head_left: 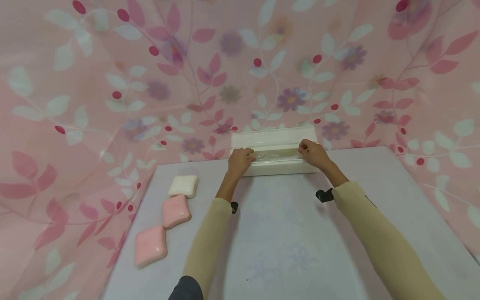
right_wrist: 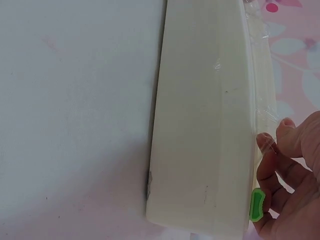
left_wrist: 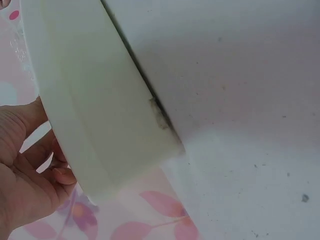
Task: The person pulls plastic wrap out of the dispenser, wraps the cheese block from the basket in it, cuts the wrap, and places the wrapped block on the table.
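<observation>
One long white box (head_left: 279,169) stands at the far edge of the pale table (head_left: 281,233), before a pink floral cloth (head_left: 225,62); we see its lid (head_left: 273,136) raised behind it and shiny, wrinkled clear film (head_left: 275,156) across the opening. Its front wall is smooth and off-white. Only the left wrist view shows us plainly the brownish worn patch (left_wrist: 160,115) on a lower edge, and only the right wrist view the small green piece (right_wrist: 257,205) at the rim. The head view alone gives us three soap bars, one white (head_left: 183,186) and two pink (head_left: 176,211), at the table's left side. The box lies between the hands: the right hand (head_left: 316,155) pinches the film between thumb and finger near the right end, while the left hand (head_left: 240,161) bends its fingers behind the rim at the left end; since the wall hides its fingertips, we cannot tell whether it pinches film.
</observation>
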`<state>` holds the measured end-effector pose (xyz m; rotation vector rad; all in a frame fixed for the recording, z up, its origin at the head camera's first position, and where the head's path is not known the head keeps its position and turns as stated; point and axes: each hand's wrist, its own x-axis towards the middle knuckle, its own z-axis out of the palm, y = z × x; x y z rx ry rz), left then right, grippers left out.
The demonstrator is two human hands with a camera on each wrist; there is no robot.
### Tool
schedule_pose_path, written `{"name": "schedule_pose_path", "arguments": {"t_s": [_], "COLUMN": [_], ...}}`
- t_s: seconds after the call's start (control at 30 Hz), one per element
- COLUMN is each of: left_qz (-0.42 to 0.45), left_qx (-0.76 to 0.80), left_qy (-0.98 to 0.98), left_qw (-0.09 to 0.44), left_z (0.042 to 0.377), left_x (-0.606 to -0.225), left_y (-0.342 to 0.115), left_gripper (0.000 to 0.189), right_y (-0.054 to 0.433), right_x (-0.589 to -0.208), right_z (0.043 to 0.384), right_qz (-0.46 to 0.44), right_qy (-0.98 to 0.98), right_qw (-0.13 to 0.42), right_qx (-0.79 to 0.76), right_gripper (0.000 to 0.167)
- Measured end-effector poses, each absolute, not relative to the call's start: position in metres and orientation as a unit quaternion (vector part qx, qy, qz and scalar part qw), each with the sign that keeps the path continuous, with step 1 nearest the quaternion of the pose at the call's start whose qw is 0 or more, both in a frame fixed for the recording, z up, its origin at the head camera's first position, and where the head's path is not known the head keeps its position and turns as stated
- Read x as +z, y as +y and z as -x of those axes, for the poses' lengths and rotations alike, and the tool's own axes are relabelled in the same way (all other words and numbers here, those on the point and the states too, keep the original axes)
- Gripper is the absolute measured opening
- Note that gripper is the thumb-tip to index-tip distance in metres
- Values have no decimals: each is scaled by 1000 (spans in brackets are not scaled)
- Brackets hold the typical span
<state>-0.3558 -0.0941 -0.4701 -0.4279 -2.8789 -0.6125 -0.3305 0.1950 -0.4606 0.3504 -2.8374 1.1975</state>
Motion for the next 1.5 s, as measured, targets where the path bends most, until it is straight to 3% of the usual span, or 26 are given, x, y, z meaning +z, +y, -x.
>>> {"name": "schedule_pose_path", "arguments": {"t_s": [0.17, 0.33, 0.47, 0.77, 1.03, 1.2, 1.5], "left_qz": [165, 160, 136, 120, 94, 130, 168], "left_qx": [-225, -227, -244, -486, -647, -603, -547], "left_qy": [-957, -958, -958, -865, -756, -787, -818], "left_qw": [75, 76, 70, 45, 26, 17, 54], "left_z": [357, 356, 357, 354, 358, 355, 347], "left_x": [-471, -471, -469, -458, -452, -453, -452], "left_y": [-92, -92, -94, -100, -112, -119, -122], "left_gripper": [16, 20, 11, 9, 16, 32, 17], "right_y": [193, 193, 194, 198, 213, 218, 224], "right_x": [-461, -461, -462, -465, -457, -449, -449], "right_z": [331, 331, 334, 338, 341, 338, 332], "right_qz": [-108, -99, -97, -85, -32, -32, -110], "right_qy": [-917, -921, -917, -897, -865, -857, -868], "right_qw": [21, 27, 35, 57, 47, 34, 12], "right_qx": [383, 376, 385, 429, 499, 513, 484], "right_gripper": [17, 16, 17, 13, 32, 41, 58]}}
